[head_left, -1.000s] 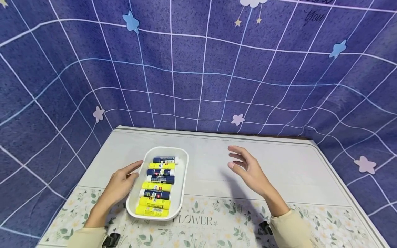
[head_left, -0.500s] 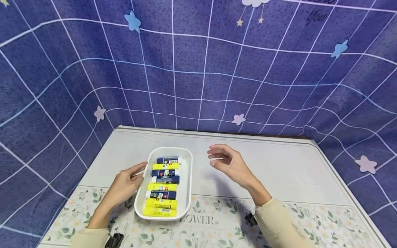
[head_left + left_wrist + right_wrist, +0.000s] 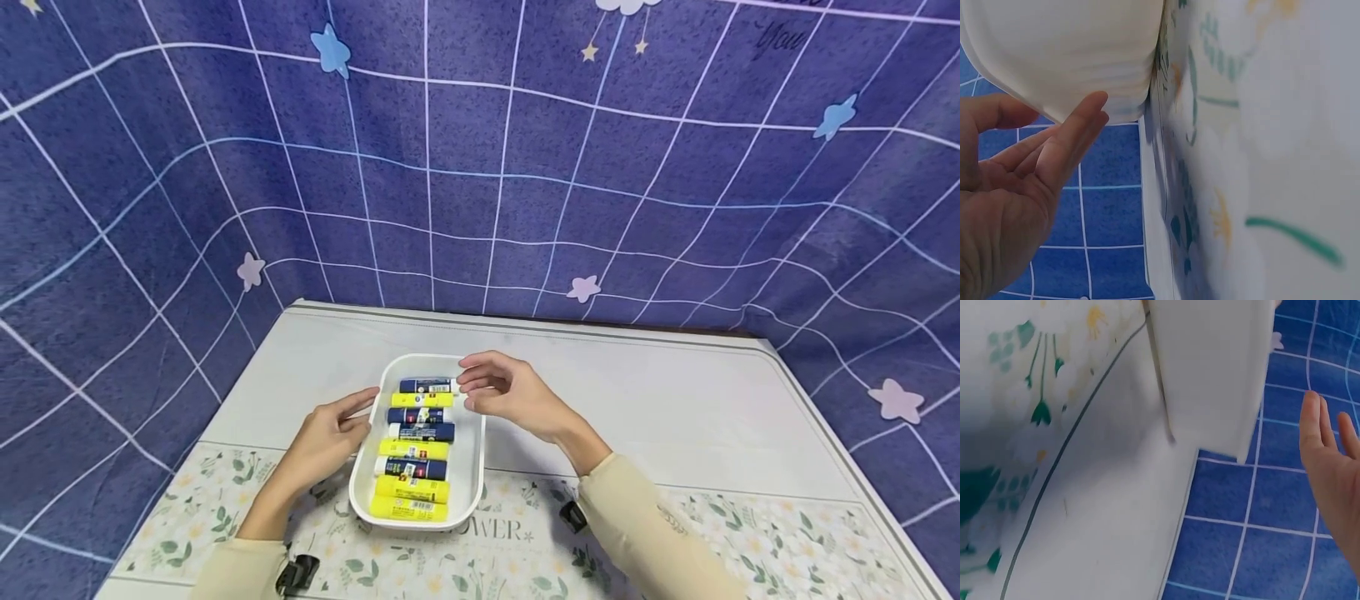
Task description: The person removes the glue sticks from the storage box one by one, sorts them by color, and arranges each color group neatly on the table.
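A white rectangular tray [image 3: 471,467] holds a column of yellow and dark blue glue sticks [image 3: 422,432] lying crosswise, some with white caps. My left hand [image 3: 322,442] is at the tray's left side; in the left wrist view, the relaxed fingers of that hand [image 3: 1016,187] touch the outer wall of the tray [image 3: 1066,50]. Over the tray's far right corner hovers my right hand [image 3: 517,400], fingers slightly bent, close to the white cap of the farthest blue stick. From the right wrist, that hand [image 3: 1335,475] appears apart from the tray wall [image 3: 1210,375], with nothing held.
Beneath the tray is a table covered with a white cloth [image 3: 637,408], its front part printed with flowers [image 3: 720,533] and lettering. A blue gridded curtain [image 3: 465,208] with stars hangs behind the table and along both sides.
The tray has shifted right with the left hand alongside it. My right hand has moved left, from beside the tray to above its far right corner.
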`<state>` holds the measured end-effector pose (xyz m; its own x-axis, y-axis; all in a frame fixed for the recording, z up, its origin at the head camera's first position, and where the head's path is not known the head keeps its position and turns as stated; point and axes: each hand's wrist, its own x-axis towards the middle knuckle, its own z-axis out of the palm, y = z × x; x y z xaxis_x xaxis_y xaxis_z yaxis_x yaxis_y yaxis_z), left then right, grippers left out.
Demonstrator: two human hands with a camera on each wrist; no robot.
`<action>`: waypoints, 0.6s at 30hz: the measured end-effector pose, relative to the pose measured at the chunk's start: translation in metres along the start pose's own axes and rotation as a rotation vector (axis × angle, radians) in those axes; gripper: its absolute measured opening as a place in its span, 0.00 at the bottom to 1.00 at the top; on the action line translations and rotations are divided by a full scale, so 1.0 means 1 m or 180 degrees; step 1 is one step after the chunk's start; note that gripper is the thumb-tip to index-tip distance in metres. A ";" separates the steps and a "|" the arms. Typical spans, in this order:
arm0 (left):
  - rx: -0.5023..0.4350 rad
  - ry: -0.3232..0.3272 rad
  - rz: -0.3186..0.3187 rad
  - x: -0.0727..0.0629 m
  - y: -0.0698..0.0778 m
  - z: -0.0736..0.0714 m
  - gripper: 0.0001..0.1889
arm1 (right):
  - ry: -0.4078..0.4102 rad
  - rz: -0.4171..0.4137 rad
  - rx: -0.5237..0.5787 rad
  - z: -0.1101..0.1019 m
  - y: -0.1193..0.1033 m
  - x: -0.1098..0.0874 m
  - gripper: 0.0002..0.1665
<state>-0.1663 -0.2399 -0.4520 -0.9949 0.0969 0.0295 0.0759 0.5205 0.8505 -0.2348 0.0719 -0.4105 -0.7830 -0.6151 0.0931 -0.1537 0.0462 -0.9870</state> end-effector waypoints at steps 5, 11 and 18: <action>0.0012 0.0007 0.0011 0.002 -0.001 0.002 0.29 | -0.0460 0.0118 -0.0028 0.009 0.006 0.017 0.33; -0.0008 -0.0001 0.0017 0.001 -0.001 0.002 0.29 | -0.0807 0.0230 -0.0270 0.024 0.009 0.031 0.33; -0.0020 -0.0033 -0.0027 -0.001 -0.001 0.000 0.29 | -0.0696 0.0227 -0.0459 0.033 0.012 0.046 0.29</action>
<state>-0.1655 -0.2401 -0.4530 -0.9947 0.1013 0.0170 0.0672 0.5161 0.8539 -0.2528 0.0180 -0.4225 -0.6485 -0.7609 -0.0220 -0.1994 0.1977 -0.9598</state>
